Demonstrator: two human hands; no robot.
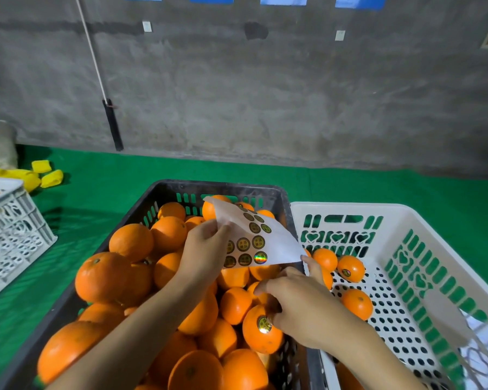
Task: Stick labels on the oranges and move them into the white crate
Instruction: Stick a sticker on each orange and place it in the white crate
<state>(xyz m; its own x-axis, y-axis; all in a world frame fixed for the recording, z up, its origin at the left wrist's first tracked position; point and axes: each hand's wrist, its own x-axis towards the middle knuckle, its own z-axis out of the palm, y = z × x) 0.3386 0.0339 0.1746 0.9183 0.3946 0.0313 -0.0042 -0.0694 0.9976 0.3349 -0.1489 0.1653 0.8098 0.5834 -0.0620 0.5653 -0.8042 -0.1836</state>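
Labelling step, prob. at its end: the orange (261,337) by the right wall of the black crate (226,187) wears a label (264,324), so next it needs a full grasp and a short lift over the rim into the white crate (350,208), where a few oranges (350,268) lie. L hand (206,249) is raised over the fruit, fingers pinching the label sheet (276,243) at its edge. R hand (302,302) reaches low w/ fingers curled, tips at that label; pressing or gripping, can't tell.

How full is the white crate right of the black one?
Mostly empty: a few oranges sit near the left wall of the white crate; most of its perforated floor is bare.
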